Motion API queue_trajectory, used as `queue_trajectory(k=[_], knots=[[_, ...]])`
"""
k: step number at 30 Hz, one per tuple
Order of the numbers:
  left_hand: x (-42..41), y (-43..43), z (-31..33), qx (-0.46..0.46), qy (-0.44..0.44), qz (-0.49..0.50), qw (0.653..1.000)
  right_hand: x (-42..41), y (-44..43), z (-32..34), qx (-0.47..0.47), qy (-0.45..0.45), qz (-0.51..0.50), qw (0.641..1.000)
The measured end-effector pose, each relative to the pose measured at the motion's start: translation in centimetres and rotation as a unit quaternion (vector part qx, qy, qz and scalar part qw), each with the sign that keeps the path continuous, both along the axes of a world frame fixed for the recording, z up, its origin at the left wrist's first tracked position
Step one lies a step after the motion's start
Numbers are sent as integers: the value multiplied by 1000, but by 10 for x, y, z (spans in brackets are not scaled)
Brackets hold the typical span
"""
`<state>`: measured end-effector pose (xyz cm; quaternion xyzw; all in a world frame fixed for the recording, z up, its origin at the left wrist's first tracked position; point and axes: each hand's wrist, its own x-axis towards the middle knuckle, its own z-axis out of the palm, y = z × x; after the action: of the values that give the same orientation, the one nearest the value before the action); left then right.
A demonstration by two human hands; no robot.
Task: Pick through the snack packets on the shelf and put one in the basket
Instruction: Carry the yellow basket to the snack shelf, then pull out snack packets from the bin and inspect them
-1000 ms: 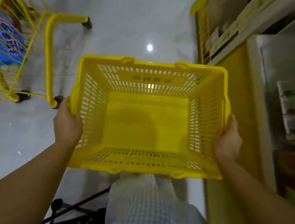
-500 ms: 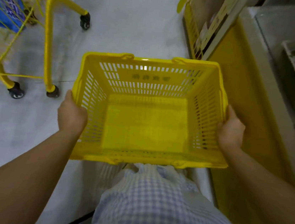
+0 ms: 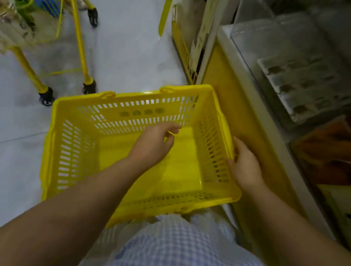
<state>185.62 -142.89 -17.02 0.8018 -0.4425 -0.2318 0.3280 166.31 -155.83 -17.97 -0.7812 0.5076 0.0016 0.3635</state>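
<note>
A yellow plastic basket (image 3: pixel 76 142) with slotted walls is held low in front of me, and nothing lies inside it. My right hand (image 3: pixel 245 165) grips its right rim. My left hand (image 3: pixel 153 143) hovers over the basket's middle with its fingers loosely curled and nothing in them. Packets on the shelf at the right look blurred: an orange packet (image 3: pixel 331 149) and a yellow one (image 3: pixel 346 211) lie behind the shelf's edge.
A yellow wire trolley (image 3: pixel 78 32) on black castors stands at the left with goods in it. A yellow-fronted counter (image 3: pixel 230 108) with a glass case (image 3: pixel 289 58) runs along the right. Grey tiled floor (image 3: pixel 126 38) lies between them.
My left hand let go of the basket's left rim and moved over the basket's middle. The basket swung to the right, toward the counter, and tilted. My view turned right.
</note>
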Motion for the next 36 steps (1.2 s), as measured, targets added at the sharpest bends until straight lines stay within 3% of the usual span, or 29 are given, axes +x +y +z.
queue_trajectory(k=[6, 13, 19, 23, 29, 36], knots=[[-42, -50, -25, -10, -11, -162, 987, -27, 13, -11, -6, -37, -32, 999], [-77, -71, -31, -78, -25, -217, 973, -66, 35, 10, -31, -47, -55, 997], [-110, -67, 47, -231, -36, -299, 925, -102, 81, 101, -59, -39, -37, 997], [-129, -43, 120, -344, -47, -323, 880, -130, 127, 177, -128, -61, -80, 987], [-173, -1, 230, -480, -51, -341, 807, -186, 186, 297, -298, -131, -189, 926], [-230, 6, 318, -555, -96, -367, 740, -239, 205, 388, -477, -99, -236, 841]])
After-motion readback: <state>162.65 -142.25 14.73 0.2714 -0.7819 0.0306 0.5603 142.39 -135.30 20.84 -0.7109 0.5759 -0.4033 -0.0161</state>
